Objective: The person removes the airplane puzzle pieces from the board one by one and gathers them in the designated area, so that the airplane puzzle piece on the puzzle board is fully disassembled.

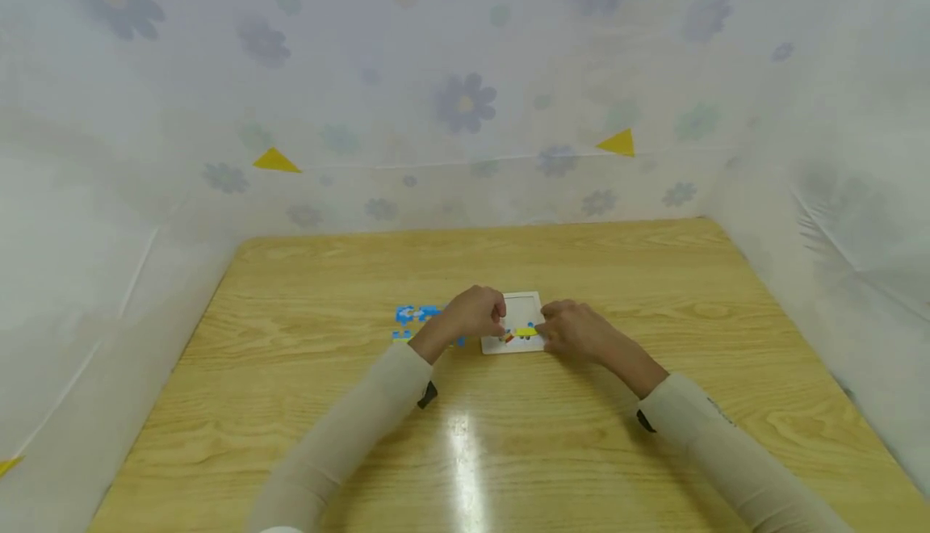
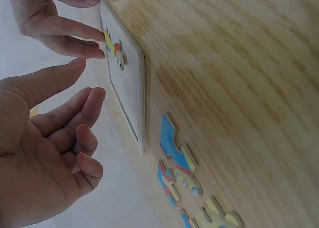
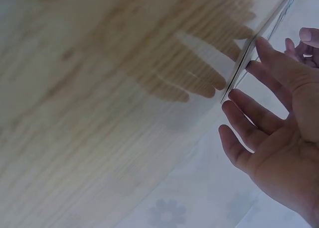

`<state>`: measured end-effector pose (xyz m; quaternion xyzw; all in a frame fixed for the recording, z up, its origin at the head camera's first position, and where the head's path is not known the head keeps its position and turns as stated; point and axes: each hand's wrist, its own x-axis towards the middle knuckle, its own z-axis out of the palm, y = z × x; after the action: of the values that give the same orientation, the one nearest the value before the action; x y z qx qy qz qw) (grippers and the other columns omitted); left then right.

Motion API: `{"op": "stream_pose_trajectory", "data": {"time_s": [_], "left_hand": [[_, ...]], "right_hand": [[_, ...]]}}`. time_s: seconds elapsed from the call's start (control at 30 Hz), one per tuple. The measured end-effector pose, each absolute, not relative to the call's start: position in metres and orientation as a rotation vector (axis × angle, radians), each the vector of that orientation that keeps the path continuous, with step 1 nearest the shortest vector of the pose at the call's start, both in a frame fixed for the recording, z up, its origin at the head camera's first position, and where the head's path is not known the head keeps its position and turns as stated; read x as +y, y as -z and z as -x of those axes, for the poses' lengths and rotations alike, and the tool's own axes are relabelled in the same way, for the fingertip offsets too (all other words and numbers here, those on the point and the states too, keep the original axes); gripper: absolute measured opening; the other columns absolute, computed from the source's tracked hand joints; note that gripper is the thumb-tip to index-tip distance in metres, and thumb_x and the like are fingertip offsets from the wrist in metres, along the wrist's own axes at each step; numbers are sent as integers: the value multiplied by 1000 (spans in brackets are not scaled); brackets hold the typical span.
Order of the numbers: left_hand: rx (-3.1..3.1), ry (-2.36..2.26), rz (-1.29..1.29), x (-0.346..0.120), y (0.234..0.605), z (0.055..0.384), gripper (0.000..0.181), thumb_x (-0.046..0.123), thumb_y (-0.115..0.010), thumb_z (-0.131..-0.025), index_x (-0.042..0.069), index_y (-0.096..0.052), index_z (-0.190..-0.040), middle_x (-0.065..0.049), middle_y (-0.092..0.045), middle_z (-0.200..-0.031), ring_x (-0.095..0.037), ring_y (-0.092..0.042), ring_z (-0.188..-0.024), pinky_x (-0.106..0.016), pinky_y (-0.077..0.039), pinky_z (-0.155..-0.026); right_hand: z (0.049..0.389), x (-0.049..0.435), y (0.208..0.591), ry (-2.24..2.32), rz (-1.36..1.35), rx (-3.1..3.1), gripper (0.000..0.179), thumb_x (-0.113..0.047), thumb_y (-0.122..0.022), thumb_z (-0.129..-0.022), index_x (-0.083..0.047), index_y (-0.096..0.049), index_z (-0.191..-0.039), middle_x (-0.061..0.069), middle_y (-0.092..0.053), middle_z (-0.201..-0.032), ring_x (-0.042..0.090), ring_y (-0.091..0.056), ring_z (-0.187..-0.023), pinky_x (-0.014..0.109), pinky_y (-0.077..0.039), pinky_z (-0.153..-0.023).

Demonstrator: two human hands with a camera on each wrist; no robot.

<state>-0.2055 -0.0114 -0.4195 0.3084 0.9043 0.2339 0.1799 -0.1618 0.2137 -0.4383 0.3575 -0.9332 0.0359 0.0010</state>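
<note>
A white puzzle tray [image 1: 520,308] lies on the table between the hands. In it, along the near side, sit jigsaw pieces [image 1: 526,332] with yellow, red and blue parts. My left hand [image 2: 55,123] hovers at the tray's left side, fingers loosely bent, thumb apart from them and nothing between. My right hand [image 3: 279,108] is at the tray's right edge; its thumb rests against the rim and its fingertips reach the board, fairly straight. From the left wrist, a small piece [image 2: 119,57] shows standing slightly proud of the tray's surface.
Loose jigsaw pieces [image 1: 405,314], blue, yellow and white, lie left of the tray, partly hidden by the left forearm. The wooden table [image 1: 291,274] is bordered by white flowered cloth [image 1: 407,97] at the back and sides.
</note>
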Motion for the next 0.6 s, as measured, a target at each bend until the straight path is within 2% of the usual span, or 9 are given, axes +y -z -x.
{"op": "stream_pose_trajectory", "data": {"time_s": [0.23, 0.43, 0.6], "left_hand": [[2595, -554, -857, 2, 425, 204, 29, 23, -75, -82, 5, -65, -103, -1, -64, -91, -12, -56, -77, -24, -47, -68], [2635, -450, -809, 11, 432, 205, 27, 26, -77, -79, 7, -64, -93, 2, -61, -81, -11, -51, -70, -23, -42, -61], [2644, -403, -749, 15, 434, 204, 27, 28, -77, -78, 9, -63, -91, 1, -63, -85, -11, -52, -69, -23, -43, -60]], "right_hand": [[162, 217, 440, -106, -1130, -2917, 30, -23, -75, -80, -7, -73, -106, 21, -65, -115, 37, -61, -106, 48, -52, -83], [162, 216, 443, -126, -1149, -2883, 30, -24, -76, -79, -7, -74, -104, 21, -66, -112, 35, -62, -103, 47, -52, -83], [162, 215, 442, -108, -1160, -2865, 29, -24, -76, -79, -8, -74, -103, 20, -66, -111, 34, -63, -102, 45, -53, -82]]}}
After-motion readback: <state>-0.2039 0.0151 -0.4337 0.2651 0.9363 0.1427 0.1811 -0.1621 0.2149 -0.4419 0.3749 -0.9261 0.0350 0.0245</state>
